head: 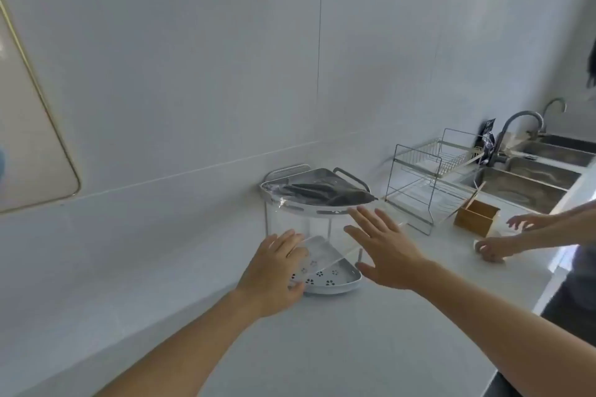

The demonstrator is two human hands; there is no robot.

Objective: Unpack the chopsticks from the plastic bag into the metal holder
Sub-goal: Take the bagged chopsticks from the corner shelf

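Note:
A clear plastic bag (325,251) hangs in front of the white two-tier metal corner holder (335,284) by the wall. My left hand (274,274) is closed on the bag's lower left edge, just over the holder's bottom tier. My right hand (383,248) hovers flat with its fingers spread, right of the bag and in front of the holder's top tier (325,212). A dark bundle (332,193), apparently chopsticks under clear plastic, lies on that top tier. I cannot tell whether the bag in my hand contains anything.
A wire dish rack (419,177) stands right of the holder, with a wooden box (477,216) holding a stick beside it. Beyond are a steel sink (522,184) and tap (516,129). Another person's hands (496,248) rest on the counter at the right.

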